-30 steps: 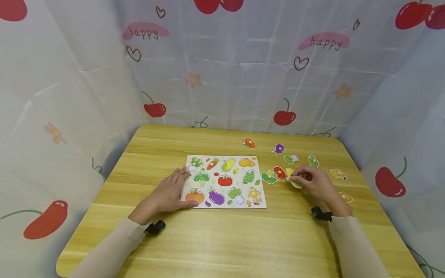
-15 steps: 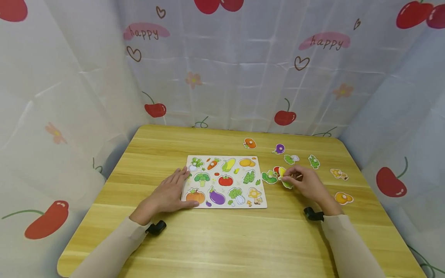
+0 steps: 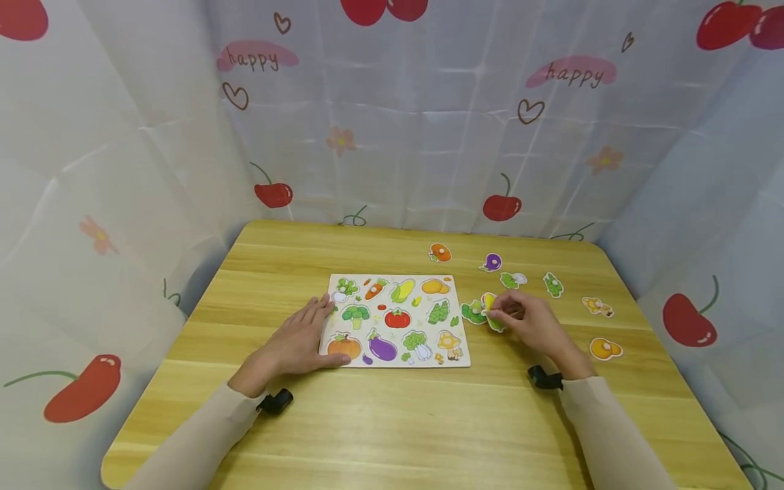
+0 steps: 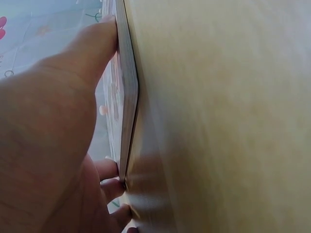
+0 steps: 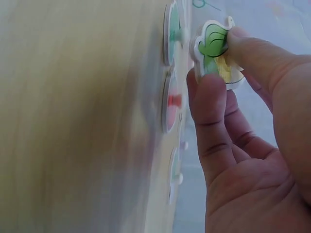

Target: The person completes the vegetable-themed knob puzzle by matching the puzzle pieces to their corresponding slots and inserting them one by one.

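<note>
Right of the board (image 3: 398,363), the right hand (image 3: 534,327) pinches a raised corn piece (image 5: 213,46), seemingly light and stiff, best held by its rim. The left hand (image 3: 295,340) rests, fingers extended, on the board's left edge.

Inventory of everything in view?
Flat rectangular vegetable-picture board: 1, pale, multicoloured pictures, mid-table
Knobbed corn-shaped piece: 1, yellow-green, held right of board
Other loose vegetable-shaped pieces: 8, green, orange, yellow, red, purple, beyond and right of board
Wood-grain table: 1, yellow-brown, under board
Cherry-print curtain: panel count unclear, white, around table
Wrist devices: 2, black, one per wrist
Long sleeves: 2, beige, forearms
Hands: 2, bare, left hand touching board's left side, right hand pinching corn
</note>
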The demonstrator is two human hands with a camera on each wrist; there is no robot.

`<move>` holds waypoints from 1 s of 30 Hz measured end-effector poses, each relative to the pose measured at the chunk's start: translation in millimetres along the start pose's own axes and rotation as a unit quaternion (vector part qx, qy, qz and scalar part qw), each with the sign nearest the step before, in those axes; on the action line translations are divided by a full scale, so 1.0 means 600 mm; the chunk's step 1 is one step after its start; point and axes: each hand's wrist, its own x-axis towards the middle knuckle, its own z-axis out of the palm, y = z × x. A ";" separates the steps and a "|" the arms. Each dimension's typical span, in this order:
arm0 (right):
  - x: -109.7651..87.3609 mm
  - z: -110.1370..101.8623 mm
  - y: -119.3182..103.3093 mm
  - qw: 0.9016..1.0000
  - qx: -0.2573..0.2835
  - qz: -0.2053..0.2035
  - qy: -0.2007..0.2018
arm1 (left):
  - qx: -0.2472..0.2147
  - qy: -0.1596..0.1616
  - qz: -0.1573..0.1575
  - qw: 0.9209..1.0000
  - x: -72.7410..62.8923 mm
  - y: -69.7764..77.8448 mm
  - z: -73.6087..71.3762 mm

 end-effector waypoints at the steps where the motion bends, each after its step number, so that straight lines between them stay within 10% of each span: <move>1: 0.000 0.001 -0.002 1.000 0.001 -0.003 0.001 | 0.000 0.000 0.000 1.000 0.000 0.001 0.000; 30: 0.034 0.048 -0.052 0.993 -0.004 -0.110 0.046 | 0.055 -0.061 0.001 0.997 0.017 0.013 -0.049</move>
